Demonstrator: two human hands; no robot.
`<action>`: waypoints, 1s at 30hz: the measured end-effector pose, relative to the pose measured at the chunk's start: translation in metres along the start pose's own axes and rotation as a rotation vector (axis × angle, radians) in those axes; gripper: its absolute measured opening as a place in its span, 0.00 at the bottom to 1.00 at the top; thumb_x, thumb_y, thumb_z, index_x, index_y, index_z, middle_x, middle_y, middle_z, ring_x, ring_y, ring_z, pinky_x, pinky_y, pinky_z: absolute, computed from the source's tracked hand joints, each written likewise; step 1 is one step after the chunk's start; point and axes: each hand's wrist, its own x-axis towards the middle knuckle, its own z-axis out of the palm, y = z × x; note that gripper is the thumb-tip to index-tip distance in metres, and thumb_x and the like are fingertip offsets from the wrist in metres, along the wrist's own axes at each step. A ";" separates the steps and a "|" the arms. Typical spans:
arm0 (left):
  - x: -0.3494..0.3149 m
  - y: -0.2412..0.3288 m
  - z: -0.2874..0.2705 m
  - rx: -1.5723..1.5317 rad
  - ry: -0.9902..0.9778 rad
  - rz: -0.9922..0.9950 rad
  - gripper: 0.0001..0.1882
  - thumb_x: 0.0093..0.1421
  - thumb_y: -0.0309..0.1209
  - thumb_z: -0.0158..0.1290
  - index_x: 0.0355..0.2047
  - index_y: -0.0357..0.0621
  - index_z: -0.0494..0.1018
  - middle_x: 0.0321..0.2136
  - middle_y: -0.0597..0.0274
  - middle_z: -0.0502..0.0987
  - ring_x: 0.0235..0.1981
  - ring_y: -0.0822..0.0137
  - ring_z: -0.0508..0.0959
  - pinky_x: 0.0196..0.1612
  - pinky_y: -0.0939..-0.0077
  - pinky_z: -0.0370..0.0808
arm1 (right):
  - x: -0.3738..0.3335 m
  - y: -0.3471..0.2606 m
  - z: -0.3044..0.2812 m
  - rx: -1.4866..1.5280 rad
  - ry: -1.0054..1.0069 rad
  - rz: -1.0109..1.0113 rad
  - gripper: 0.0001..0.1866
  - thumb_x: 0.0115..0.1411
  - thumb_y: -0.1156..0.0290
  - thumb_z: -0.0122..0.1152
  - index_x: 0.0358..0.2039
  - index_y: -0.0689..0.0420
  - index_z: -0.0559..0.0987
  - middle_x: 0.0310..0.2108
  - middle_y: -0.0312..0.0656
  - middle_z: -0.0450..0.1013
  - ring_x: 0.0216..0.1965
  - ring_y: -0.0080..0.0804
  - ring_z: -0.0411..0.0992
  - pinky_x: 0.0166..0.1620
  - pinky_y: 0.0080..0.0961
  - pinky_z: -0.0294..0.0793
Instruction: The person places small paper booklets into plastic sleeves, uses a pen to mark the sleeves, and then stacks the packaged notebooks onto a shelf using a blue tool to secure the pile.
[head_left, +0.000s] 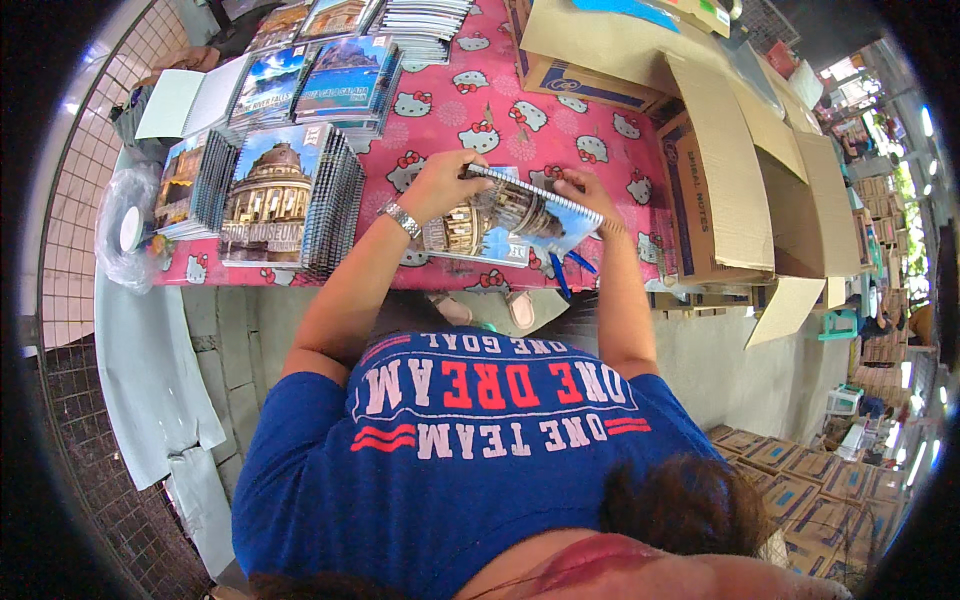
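Note:
Above the pink patterned table, a tilted spiral notebook (540, 212) with a building photo on its cover is held between my hands. My left hand (452, 186) pinches it at the left end of the coil. My right hand (592, 200) grips the right end, its fingertips partly behind the coil. Beneath it, another spiral notebook (465, 238) with a building and blue sky on the cover lies flat on the table. Slim blue pen-like objects (570, 268) lie by the table's front edge, just below my right hand.
Stacks of spiral notebooks (275, 195) stand at the left, with more stacks (345, 75) behind. A clear plastic bag (130, 228) sits at the left edge. Open cardboard boxes (720, 190) stand on the right. Several packed cartons (800, 480) lie on the floor at the lower right.

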 end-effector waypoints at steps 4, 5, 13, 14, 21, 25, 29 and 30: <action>-0.009 -0.011 0.006 -0.119 0.055 -0.163 0.15 0.51 0.30 0.64 0.39 0.40 0.77 0.27 0.57 0.79 0.29 0.67 0.78 0.34 0.72 0.74 | -0.016 -0.078 -0.047 0.136 -0.476 -0.169 0.27 0.69 0.49 0.46 0.55 0.57 0.75 0.52 0.45 0.74 0.54 0.34 0.70 0.58 0.34 0.66; -0.009 -0.012 0.010 -0.092 0.091 -0.113 0.14 0.52 0.30 0.64 0.38 0.40 0.77 0.27 0.57 0.79 0.28 0.68 0.78 0.34 0.72 0.74 | -0.018 -0.092 -0.048 -0.026 -0.525 -0.170 0.26 0.69 0.50 0.46 0.54 0.56 0.76 0.49 0.46 0.75 0.51 0.35 0.72 0.57 0.35 0.67; -0.015 -0.008 0.015 -0.147 0.279 -0.081 0.08 0.53 0.28 0.63 0.32 0.39 0.78 0.22 0.60 0.78 0.22 0.71 0.76 0.29 0.75 0.72 | -0.020 -0.142 0.008 -0.699 -0.117 -0.502 0.14 0.53 0.59 0.67 0.33 0.54 0.79 0.34 0.43 0.77 0.41 0.44 0.75 0.45 0.45 0.67; -0.017 -0.009 0.014 -0.129 0.275 -0.084 0.08 0.54 0.27 0.63 0.34 0.39 0.77 0.23 0.62 0.78 0.23 0.74 0.76 0.28 0.77 0.72 | -0.021 -0.147 0.017 -0.613 -0.072 -0.509 0.13 0.53 0.61 0.67 0.33 0.54 0.79 0.33 0.43 0.77 0.40 0.43 0.74 0.44 0.43 0.67; -0.019 -0.006 0.014 -0.122 0.294 -0.130 0.08 0.56 0.23 0.61 0.35 0.38 0.74 0.25 0.67 0.78 0.24 0.79 0.75 0.27 0.83 0.72 | -0.012 -0.156 0.052 -0.579 -0.072 -0.533 0.11 0.60 0.58 0.56 0.39 0.48 0.81 0.39 0.42 0.76 0.46 0.44 0.73 0.49 0.48 0.66; -0.017 -0.013 0.024 -0.129 0.352 -0.101 0.11 0.55 0.20 0.61 0.37 0.39 0.71 0.24 0.68 0.76 0.24 0.79 0.75 0.26 0.82 0.72 | -0.007 -0.147 0.044 -0.560 -0.157 -0.583 0.15 0.60 0.57 0.54 0.43 0.48 0.80 0.40 0.43 0.77 0.48 0.45 0.73 0.51 0.51 0.65; -0.017 -0.023 0.032 -0.069 0.492 -0.003 0.13 0.55 0.18 0.59 0.39 0.40 0.70 0.23 0.69 0.73 0.24 0.79 0.74 0.26 0.81 0.72 | -0.015 -0.192 0.040 -0.773 -0.368 -0.383 0.21 0.54 0.56 0.57 0.47 0.48 0.80 0.47 0.43 0.76 0.51 0.43 0.72 0.55 0.52 0.62; -0.017 -0.020 0.033 -0.064 0.505 0.021 0.14 0.55 0.18 0.59 0.40 0.40 0.69 0.23 0.69 0.72 0.24 0.79 0.74 0.25 0.81 0.72 | -0.017 -0.195 0.042 -0.894 -0.432 -0.333 0.23 0.52 0.55 0.58 0.48 0.48 0.79 0.48 0.43 0.76 0.52 0.43 0.71 0.56 0.52 0.62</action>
